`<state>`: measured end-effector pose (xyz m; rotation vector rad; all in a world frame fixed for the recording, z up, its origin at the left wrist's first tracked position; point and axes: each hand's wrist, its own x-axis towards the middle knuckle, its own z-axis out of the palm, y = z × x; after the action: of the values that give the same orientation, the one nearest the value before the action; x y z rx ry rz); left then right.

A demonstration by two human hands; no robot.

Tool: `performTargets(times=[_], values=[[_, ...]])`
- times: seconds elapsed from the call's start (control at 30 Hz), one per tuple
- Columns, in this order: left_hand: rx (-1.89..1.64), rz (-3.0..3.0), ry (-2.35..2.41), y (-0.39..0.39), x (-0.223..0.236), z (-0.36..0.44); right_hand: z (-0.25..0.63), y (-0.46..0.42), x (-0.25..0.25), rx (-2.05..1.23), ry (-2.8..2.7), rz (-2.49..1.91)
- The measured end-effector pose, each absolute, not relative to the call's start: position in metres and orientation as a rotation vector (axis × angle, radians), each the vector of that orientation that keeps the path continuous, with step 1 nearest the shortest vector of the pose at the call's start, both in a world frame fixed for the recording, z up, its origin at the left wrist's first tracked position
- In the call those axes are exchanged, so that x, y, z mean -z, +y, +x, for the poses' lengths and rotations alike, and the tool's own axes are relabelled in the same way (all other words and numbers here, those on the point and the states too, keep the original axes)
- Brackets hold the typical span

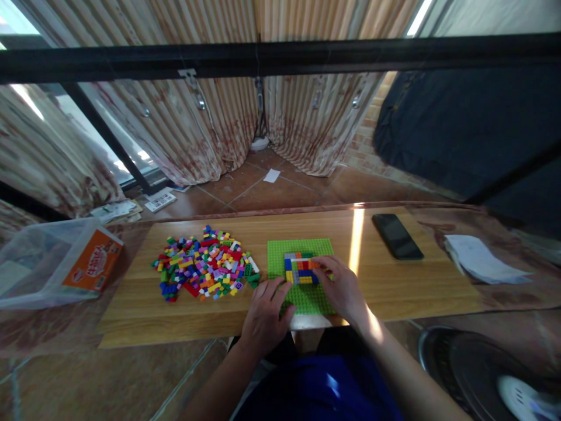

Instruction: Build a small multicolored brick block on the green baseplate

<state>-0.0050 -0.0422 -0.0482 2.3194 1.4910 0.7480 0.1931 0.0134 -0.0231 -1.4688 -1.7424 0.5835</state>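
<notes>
A green studded baseplate (276,248) lies on the wooden board in front of me. On it stands a low block of toy building bricks (302,273) in blue, yellow, red, grey, white and orange. My right hand (344,287) reaches in from the right, with thumb and index finger pinched at an orange brick (312,265) at the block's right end; whether that brick is fixed is hidden. Across the plate's lower left edge rests my left hand (267,316), fingers spread and fingertips close to the block's left side. To its left is a heap of loose toy bricks (210,263).
A clear plastic box (39,263) with an orange label sits at the far left. Toward the right of the wooden board (416,292) lies a black phone (397,236), and beyond it some white papers (484,260). A dark bar (280,57) crosses the view behind the board.
</notes>
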Motion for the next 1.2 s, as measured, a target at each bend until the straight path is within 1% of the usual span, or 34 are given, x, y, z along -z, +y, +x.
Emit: performTargets(times=[0.23,0.5,0.67,0.93,1.2], values=[[-0.737,2.296,1.491,-0.042,0.046,-0.004,0.166,0.047,0.026,-0.463,-1.884,-1.435],[-0.711,2.279,1.500,-0.043,0.045,-0.004,0.153,0.051,0.038,-0.374,-2.061,-1.459],[-0.736,2.270,1.498,-0.044,0.042,-0.003,0.161,0.052,0.034,-0.414,-2.099,-1.429],[-0.765,2.254,1.509,-0.045,0.044,-0.002,0.174,0.078,0.026,-0.580,-2.395,-1.191],[-0.781,2.250,1.502,-0.046,0.045,-0.001,0.173,0.082,0.026,-0.701,-2.330,-1.216]])
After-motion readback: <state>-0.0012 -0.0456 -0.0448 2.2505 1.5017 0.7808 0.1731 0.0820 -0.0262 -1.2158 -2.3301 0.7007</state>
